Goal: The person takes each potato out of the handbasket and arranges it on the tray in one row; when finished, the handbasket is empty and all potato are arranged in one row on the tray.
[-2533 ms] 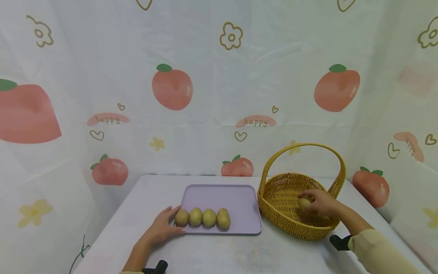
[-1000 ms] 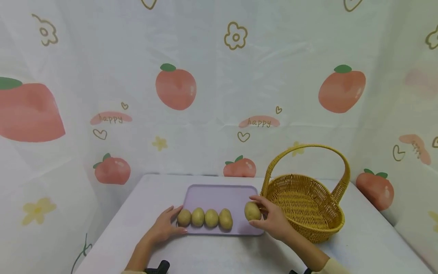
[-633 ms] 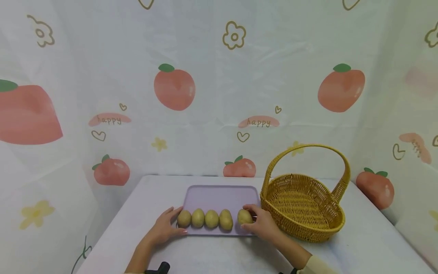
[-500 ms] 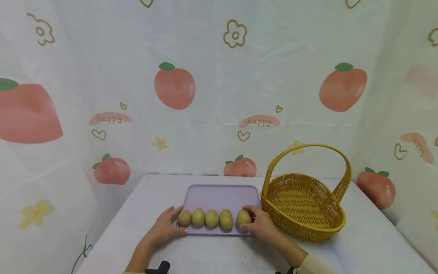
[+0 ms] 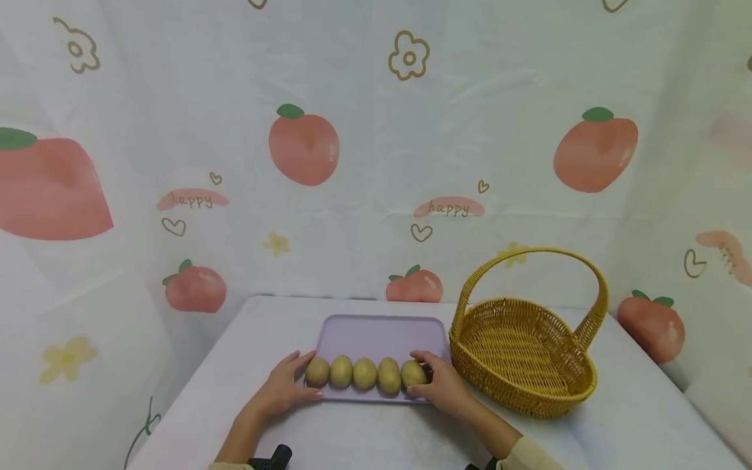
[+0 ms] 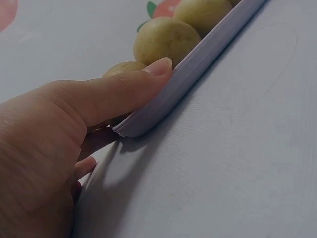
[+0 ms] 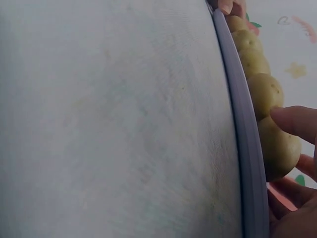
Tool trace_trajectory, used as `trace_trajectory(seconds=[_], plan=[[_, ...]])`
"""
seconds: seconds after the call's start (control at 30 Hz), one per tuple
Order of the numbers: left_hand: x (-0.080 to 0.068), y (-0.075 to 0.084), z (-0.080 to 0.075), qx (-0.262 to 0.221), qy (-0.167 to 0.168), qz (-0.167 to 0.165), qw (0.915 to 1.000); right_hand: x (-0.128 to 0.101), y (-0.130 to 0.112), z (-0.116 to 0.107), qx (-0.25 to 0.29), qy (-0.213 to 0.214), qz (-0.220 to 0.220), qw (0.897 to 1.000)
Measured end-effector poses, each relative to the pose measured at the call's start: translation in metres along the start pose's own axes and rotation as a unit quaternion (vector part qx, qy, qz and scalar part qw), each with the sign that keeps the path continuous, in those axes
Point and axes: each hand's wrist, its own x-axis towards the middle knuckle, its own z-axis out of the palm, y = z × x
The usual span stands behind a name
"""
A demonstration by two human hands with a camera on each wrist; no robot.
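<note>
A row of several yellow-brown potatoes [image 5: 365, 373] lies along the front of a lilac tray [image 5: 382, 333]. My left hand [image 5: 284, 388] holds the tray's front left corner, thumb over the front rim and fingers round the left side, as the left wrist view also shows for the thumb [image 6: 124, 91]. With my right hand [image 5: 442, 385] I grip the rightmost potato [image 5: 414, 373], thumb in front and fingers behind. In the right wrist view that potato [image 7: 278, 148] touches its neighbour [image 7: 266, 94]. Part of its right side is hidden by my fingers.
A yellow wicker basket [image 5: 517, 385] with a tall arched handle [image 5: 543, 250] stands right of the tray, close to my right hand. Everything rests on a white table [image 5: 364, 437]. Behind it hangs a fruit-printed curtain [image 5: 364, 130].
My right hand has brought a potato out of the basket, left onto the tray, then slid it against the row's right end. My left hand has stayed at the tray's corner.
</note>
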Motion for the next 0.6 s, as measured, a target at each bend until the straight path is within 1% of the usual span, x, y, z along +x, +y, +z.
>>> trace_trajectory(seconds=[0.13,0.23,0.37,0.43,0.53,0.6], plan=[[0.003,0.001,0.001,-0.002,-0.003,0.004,1.0000,-0.005,0.001,-0.006,0.017,0.002,-0.005,1.000],[0.004,0.002,0.002,-0.004,-0.010,0.007,0.9999,-0.013,0.001,-0.014,0.000,0.024,-0.021,1.000],[0.002,0.001,-0.004,-0.006,-0.019,0.011,0.9998,-0.027,-0.004,-0.027,-0.027,0.070,-0.069,0.995],[0.000,0.000,-0.008,-0.007,-0.019,0.011,0.9997,-0.037,-0.007,-0.036,-0.027,0.089,-0.095,0.991],[-0.001,0.001,-0.013,-0.010,-0.003,0.021,0.9997,-0.050,-0.010,-0.052,-0.031,0.111,-0.132,0.985],[-0.002,0.004,-0.018,-0.012,0.015,0.037,0.9992,-0.057,-0.009,-0.065,-0.046,0.124,-0.154,0.979]])
